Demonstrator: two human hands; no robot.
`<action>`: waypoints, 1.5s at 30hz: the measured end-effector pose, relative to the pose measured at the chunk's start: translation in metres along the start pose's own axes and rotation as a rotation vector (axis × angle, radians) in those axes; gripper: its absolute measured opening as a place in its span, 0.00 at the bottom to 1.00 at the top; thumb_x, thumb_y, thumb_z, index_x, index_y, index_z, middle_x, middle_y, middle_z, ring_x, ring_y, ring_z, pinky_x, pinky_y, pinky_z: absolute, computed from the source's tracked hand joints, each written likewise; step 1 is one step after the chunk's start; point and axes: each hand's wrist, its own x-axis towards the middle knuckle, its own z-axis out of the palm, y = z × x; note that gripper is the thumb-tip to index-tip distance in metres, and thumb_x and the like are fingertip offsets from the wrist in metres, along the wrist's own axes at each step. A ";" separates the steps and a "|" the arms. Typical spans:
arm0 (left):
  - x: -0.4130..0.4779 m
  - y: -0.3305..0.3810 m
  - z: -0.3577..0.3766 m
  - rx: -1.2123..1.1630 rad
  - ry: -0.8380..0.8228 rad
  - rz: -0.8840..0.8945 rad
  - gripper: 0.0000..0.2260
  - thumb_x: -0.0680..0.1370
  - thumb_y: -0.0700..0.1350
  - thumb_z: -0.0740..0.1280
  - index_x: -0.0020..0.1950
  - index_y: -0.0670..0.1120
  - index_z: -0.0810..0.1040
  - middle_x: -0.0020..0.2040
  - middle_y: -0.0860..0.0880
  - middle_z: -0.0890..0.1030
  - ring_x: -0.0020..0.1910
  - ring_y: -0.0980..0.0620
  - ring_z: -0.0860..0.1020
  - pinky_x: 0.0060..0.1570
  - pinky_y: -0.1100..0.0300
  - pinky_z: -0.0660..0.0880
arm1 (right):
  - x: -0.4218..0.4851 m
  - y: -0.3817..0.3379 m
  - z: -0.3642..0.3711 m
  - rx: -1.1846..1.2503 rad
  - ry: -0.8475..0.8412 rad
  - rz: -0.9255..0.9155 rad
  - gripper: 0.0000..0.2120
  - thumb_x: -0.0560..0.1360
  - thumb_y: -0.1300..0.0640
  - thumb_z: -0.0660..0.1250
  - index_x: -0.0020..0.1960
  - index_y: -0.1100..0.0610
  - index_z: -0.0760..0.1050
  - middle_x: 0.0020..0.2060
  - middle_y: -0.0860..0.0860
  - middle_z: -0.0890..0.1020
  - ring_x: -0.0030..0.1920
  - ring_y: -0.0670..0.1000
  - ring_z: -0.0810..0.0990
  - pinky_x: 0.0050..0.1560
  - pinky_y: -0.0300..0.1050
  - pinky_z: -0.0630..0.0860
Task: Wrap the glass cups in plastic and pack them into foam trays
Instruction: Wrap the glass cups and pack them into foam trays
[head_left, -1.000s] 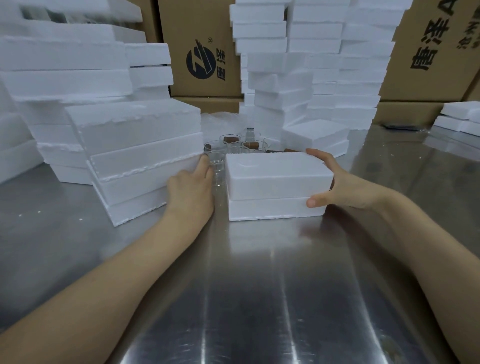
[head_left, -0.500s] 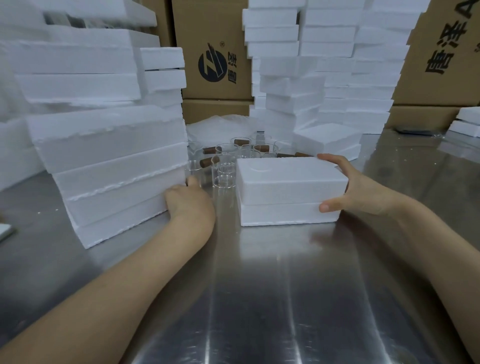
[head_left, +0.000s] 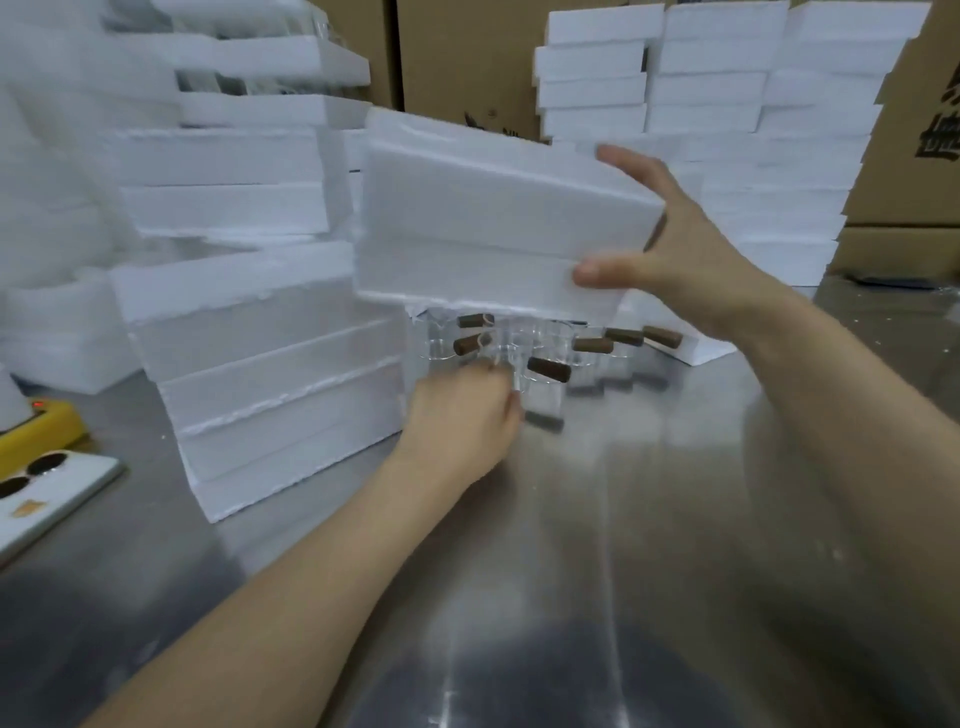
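Note:
My right hand (head_left: 691, 260) grips the right end of a closed white foam box (head_left: 493, 218), thumb on its front face and fingers over the top. The box hangs tilted in the air above a cluster of clear glass cups (head_left: 545, 400) with brown handles (head_left: 548, 369) on the steel table (head_left: 623, 519). My left hand (head_left: 462, 415) lies low on the table with its fingertips at the nearest cups. Blur hides whether it holds one.
A leaning stack of foam boxes (head_left: 270, 374) stands just left of my left hand. Taller foam stacks (head_left: 727, 104) and cardboard cartons (head_left: 457, 62) line the back. A yellow device (head_left: 36, 431) and a white flat object (head_left: 47, 493) lie at the left edge.
My right hand has lifted the foam box off the table and swung it up and left over the cups. My left hand moved from the foam stack's side to the cups.

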 end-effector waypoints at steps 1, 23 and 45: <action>0.000 0.003 -0.001 -0.105 0.063 0.134 0.07 0.78 0.47 0.58 0.48 0.46 0.73 0.49 0.47 0.79 0.48 0.43 0.79 0.40 0.56 0.70 | 0.017 -0.011 0.011 -0.002 -0.035 -0.027 0.48 0.56 0.50 0.81 0.71 0.46 0.62 0.59 0.43 0.74 0.52 0.38 0.79 0.48 0.36 0.78; 0.003 0.004 -0.013 -0.076 0.540 0.655 0.13 0.65 0.36 0.63 0.46 0.39 0.82 0.45 0.45 0.84 0.53 0.44 0.81 0.65 0.40 0.70 | 0.108 -0.016 0.120 -0.065 -0.369 -0.017 0.34 0.71 0.43 0.72 0.73 0.47 0.62 0.66 0.51 0.66 0.64 0.48 0.73 0.57 0.46 0.78; 0.007 -0.015 0.053 -0.538 -0.065 -0.005 0.11 0.77 0.44 0.62 0.58 0.49 0.76 0.52 0.55 0.71 0.55 0.52 0.74 0.50 0.55 0.73 | -0.027 0.155 -0.027 -0.758 0.805 0.245 0.08 0.76 0.55 0.63 0.51 0.58 0.78 0.53 0.54 0.76 0.56 0.55 0.73 0.50 0.48 0.70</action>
